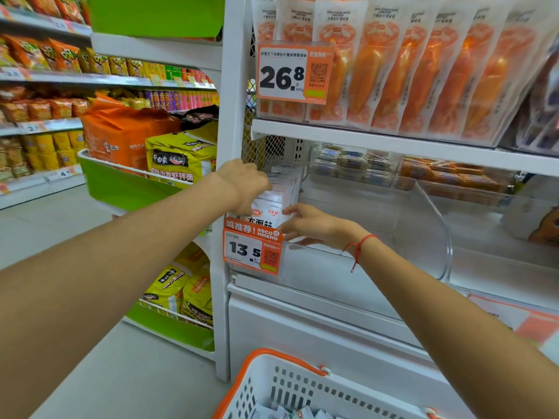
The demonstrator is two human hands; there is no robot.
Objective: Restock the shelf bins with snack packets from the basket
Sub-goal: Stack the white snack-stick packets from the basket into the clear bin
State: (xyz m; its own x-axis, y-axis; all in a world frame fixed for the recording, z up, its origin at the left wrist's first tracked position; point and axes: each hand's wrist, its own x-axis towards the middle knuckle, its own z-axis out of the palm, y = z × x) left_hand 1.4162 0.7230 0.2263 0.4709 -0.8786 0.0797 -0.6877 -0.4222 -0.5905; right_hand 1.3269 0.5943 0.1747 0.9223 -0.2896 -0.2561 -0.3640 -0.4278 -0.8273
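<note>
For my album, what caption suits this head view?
Both hands settle white packets into a clear bin.

White packets (273, 204), orange-rimmed white basket (302, 385), red wrist string (360, 246), orange price tag (252, 247).

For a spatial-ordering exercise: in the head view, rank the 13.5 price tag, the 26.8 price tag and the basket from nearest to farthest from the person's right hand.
From the right hand:
1. 13.5 price tag, just left, on the bin front.
2. 26.8 price tag, above, on the upper shelf.
3. Basket, below, near the floor.
</note>
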